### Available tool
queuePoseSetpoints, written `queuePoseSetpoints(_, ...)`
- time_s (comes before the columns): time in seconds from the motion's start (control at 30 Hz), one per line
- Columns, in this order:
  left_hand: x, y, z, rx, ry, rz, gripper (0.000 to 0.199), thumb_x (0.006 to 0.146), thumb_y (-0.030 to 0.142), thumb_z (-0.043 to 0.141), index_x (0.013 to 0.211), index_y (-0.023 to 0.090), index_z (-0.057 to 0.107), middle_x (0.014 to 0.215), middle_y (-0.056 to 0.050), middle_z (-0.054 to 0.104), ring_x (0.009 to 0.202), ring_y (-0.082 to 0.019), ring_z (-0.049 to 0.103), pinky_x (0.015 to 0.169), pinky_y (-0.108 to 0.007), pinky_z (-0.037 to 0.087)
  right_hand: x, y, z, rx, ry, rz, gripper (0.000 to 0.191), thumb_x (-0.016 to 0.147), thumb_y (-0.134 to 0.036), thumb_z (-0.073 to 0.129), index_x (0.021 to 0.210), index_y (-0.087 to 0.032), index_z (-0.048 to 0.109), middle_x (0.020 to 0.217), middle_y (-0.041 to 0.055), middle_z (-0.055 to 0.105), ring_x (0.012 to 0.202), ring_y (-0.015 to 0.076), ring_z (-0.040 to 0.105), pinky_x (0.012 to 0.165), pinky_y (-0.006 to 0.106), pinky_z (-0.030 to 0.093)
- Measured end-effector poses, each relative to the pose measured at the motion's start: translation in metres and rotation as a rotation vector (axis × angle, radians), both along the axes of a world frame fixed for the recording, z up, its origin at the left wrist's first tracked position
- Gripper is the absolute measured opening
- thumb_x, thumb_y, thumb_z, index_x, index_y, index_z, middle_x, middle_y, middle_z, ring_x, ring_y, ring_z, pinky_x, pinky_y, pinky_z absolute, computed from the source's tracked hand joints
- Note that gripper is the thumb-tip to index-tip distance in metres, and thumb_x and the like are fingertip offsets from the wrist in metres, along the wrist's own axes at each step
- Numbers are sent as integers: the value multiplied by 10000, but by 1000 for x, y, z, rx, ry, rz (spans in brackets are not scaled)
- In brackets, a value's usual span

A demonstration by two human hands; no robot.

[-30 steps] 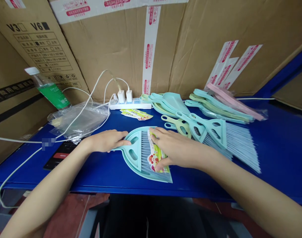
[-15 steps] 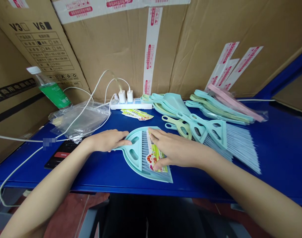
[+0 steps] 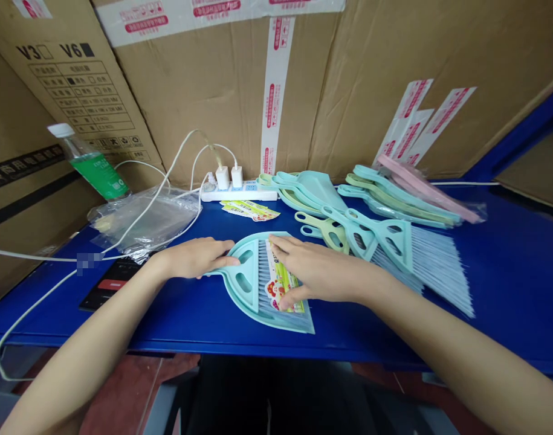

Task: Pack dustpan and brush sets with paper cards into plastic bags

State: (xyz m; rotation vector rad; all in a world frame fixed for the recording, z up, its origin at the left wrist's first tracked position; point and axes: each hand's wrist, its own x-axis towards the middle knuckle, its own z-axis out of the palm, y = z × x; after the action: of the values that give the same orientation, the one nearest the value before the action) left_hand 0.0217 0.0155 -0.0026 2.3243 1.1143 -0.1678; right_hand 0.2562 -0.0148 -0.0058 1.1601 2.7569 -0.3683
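My left hand (image 3: pixel 199 257) is closed around the stacked handles of a light-teal hand brush (image 3: pixel 252 251) and a matching dustpan (image 3: pixel 285 325). The brush lies inside the pan, its grey-blue bristles pointing right. Across the bristles lies a yellow-and-white printed label card (image 3: pixel 274 284) with a red cartoon figure. My right hand (image 3: pixel 319 269) holds this card against the bristles, thumb at the near edge and fingers at the far edge. Part of the card is hidden under that hand.
To the right lie several loose brushes (image 3: pixel 396 238). Behind them are dustpans (image 3: pixel 319 187) and plastic-wrapped sets (image 3: pixel 407 193). More label cards (image 3: pixel 251 209) rest by a power strip (image 3: pixel 240 194). At left are a phone (image 3: pixel 108 287), cables, a plastic bag (image 3: pixel 149 214) and a bottle (image 3: pixel 99 172).
Both hands, the brush, the dustpan and the card hold nearly the same arrangement. The whole view has shifted very slightly.
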Motion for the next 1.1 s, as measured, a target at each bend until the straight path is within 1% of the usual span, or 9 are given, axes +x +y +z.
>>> queuePoseSetpoints(0.17,-1,0,0,-8,-8,-4,357,928,543,377,806,217,452,525,72,454,411,-111,491,455,-212,341,1,0,-1,-34,11,-28,973,751,-604,667,1435,32,393,1528,295,294,1388,414,330,1059,472,409)
queuePoseSetpoints(0.23,-1,0,0,0,-9,-11,374,927,561,369,803,218,452,524,71,460,410,-111,490,457,-216,342,1,-2,-1,-29,3,-26,982,753,-572,682,1456,30,354,1521,302,293,1388,408,329,1054,478,415)
queuePoseSetpoints(0.33,-1,0,0,10,-2,-9,412,921,602,353,795,220,447,510,73,451,406,-112,482,458,-221,338,0,-5,2,-15,-72,-17,973,759,-507,711,1470,31,320,1509,310,299,1380,394,349,1042,459,431)
queuePoseSetpoints(0.47,-1,0,0,13,-1,-6,381,923,572,370,802,220,449,500,78,449,402,-108,471,461,-217,329,-4,-6,6,-17,-133,-32,983,756,-468,732,1463,62,301,1508,325,277,1369,394,366,1036,442,440)
queuePoseSetpoints(0.6,0,0,0,18,4,-1,359,921,549,376,786,221,432,504,74,453,401,-111,472,460,-218,325,-5,-3,6,-16,-108,-36,1008,743,-481,735,1466,64,291,1511,319,275,1383,402,334,1053,462,422)
queuePoseSetpoints(0.7,1,0,1,3,32,14,350,917,544,368,793,221,426,514,71,448,404,-118,486,470,-225,336,-3,-2,5,-32,-95,-37,1010,751,-464,729,1462,90,272,1516,324,258,1392,404,314,1067,449,407)
queuePoseSetpoints(0.9,3,-2,3,10,45,20,338,917,529,367,789,222,424,510,73,443,409,-123,487,483,-231,333,4,-2,-2,20,-61,29,977,781,-571,655,1469,36,319,1503,306,318,1371,389,368,1034,449,435)
queuePoseSetpoints(1.0,2,-2,2,30,42,5,351,921,539,359,787,223,431,489,75,446,414,-126,476,493,-234,333,3,-1,-3,30,-66,25,977,774,-565,668,1471,26,322,1502,303,320,1357,397,388,1020,458,449)
queuePoseSetpoints(1.1,1,-1,1,37,39,-4,366,921,555,350,797,223,442,497,70,465,427,-129,482,498,-235,338,1,-1,0,4,-88,-17,1016,751,-529,712,1469,57,297,1506,318,286,1365,414,363,1039,462,435)
